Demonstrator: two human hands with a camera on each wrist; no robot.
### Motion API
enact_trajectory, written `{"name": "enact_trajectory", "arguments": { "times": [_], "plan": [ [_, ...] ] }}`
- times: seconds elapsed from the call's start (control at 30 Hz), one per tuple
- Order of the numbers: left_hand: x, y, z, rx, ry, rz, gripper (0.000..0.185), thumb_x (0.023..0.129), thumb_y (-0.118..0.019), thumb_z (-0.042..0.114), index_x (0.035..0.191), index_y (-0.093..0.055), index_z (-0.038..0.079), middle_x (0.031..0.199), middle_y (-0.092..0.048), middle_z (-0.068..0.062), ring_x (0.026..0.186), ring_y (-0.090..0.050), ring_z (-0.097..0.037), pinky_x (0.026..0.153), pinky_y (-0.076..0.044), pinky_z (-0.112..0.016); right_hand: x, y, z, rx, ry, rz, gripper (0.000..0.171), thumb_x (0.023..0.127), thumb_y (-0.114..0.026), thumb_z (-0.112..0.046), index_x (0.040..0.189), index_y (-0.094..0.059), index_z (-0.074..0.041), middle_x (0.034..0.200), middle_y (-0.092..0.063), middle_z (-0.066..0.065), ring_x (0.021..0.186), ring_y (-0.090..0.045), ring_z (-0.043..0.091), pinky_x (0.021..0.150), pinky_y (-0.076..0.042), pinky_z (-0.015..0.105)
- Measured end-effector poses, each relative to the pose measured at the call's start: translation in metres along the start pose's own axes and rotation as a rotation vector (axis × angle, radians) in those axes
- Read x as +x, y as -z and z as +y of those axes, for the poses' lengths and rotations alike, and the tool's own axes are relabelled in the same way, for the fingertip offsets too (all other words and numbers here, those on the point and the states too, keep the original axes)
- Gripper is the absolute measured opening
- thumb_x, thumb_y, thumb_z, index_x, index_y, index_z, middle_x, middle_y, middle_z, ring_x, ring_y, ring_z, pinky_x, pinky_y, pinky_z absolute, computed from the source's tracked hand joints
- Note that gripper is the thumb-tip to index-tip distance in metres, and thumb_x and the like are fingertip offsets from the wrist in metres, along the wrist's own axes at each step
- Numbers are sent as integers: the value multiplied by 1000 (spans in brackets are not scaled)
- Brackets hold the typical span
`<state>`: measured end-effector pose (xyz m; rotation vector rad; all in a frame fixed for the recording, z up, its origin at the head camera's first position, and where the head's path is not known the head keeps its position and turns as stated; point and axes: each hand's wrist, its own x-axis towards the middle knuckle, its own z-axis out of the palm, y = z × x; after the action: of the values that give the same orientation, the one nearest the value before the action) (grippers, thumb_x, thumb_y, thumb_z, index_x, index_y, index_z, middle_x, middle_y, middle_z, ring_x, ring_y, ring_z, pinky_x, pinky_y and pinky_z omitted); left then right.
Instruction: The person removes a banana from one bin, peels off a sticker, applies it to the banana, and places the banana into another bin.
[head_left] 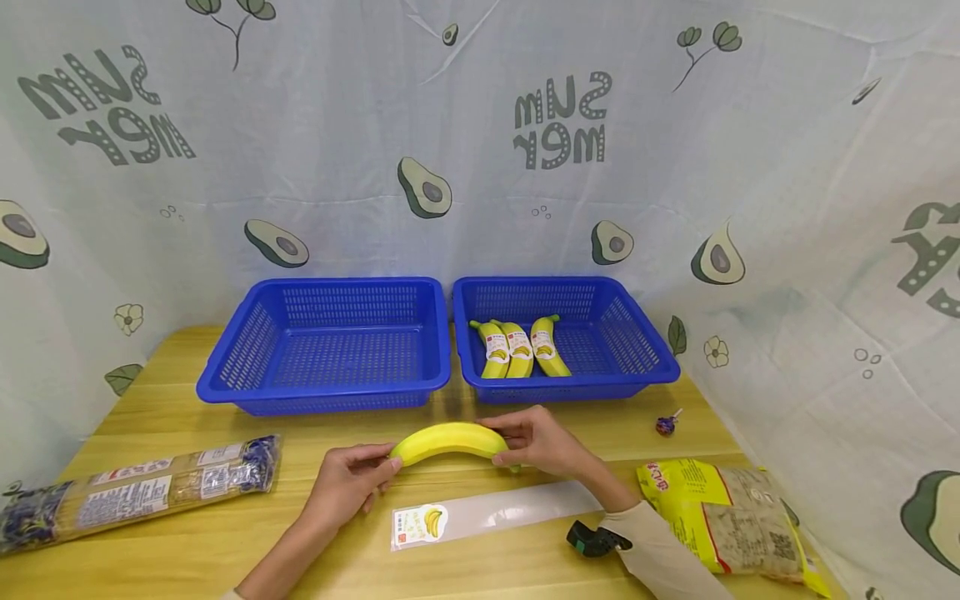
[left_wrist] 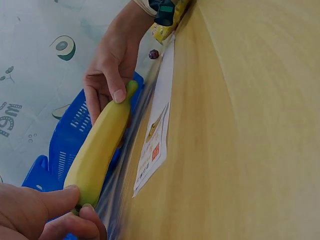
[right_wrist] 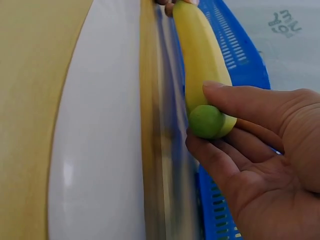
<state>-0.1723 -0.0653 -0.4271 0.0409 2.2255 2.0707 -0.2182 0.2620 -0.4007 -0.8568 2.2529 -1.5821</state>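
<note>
A yellow banana (head_left: 450, 437) is held level above the table, with no label on the side that shows. My left hand (head_left: 347, 486) pinches its dark-tipped end between thumb and fingers. At the green stem end, my right hand (head_left: 542, 443) grips it, the thumb on top as the right wrist view shows. Below the banana a long clear strip (head_left: 510, 514) lies on the table, bearing a sticker with printed bananas (head_left: 432, 522) at its left end. Behind, three labelled bananas (head_left: 519, 350) lie in the right blue basket (head_left: 637, 385).
A left blue basket (head_left: 322, 392) stands beside the right one. A long pack of noodles (head_left: 142, 492) lies at left. On the right are a yellow bag (head_left: 720, 517) and a small wrapped lollipop (head_left: 666, 425). A printed curtain (head_left: 337, 167) hangs behind the table (head_left: 315, 575).
</note>
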Motion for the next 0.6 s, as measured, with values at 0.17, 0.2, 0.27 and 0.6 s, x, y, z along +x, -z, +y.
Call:
{"name": "enact_trajectory", "arguments": {
  "times": [0.17, 0.2, 0.27, 0.6],
  "plan": [
    [2, -2, -1, 112, -69, 36, 27, 93, -83, 0, 117, -78, -9, 86, -67, -8, 60, -56, -13, 47, -46, -19, 1, -2, 3, -62, -2, 16, 54, 87, -82, 14, 138, -64, 15, 137, -66, 32, 121, -70, 29, 94, -64, 34],
    [3, -2, -1, 133, -69, 39, 25, 92, -84, 1, 116, -79, -7, 86, -66, -7, 61, -56, -14, 48, -46, -20, 1, -2, 3, -71, 2, 15, 54, 87, -82, 14, 137, -64, 15, 137, -66, 32, 121, -70, 29, 93, -64, 34],
    [3, -3, 0, 177, -70, 42, 23, 92, -84, 1, 114, -80, -6, 84, -64, -7, 61, -54, -14, 48, -45, -20, 2, -3, 3, -76, -1, 14, 54, 86, -82, 15, 137, -64, 15, 138, -65, 32, 123, -68, 33, 94, -64, 34],
    [1, -4, 1, 309, -116, 56, 25, 93, -85, 5, 116, -81, -3, 82, -62, -5, 55, -53, -14, 46, -46, -22, 1, -4, 1, -174, -16, 16, 54, 87, -84, 12, 138, -66, 10, 143, -64, 29, 127, -65, 39, 94, -63, 32]
  ]
}}
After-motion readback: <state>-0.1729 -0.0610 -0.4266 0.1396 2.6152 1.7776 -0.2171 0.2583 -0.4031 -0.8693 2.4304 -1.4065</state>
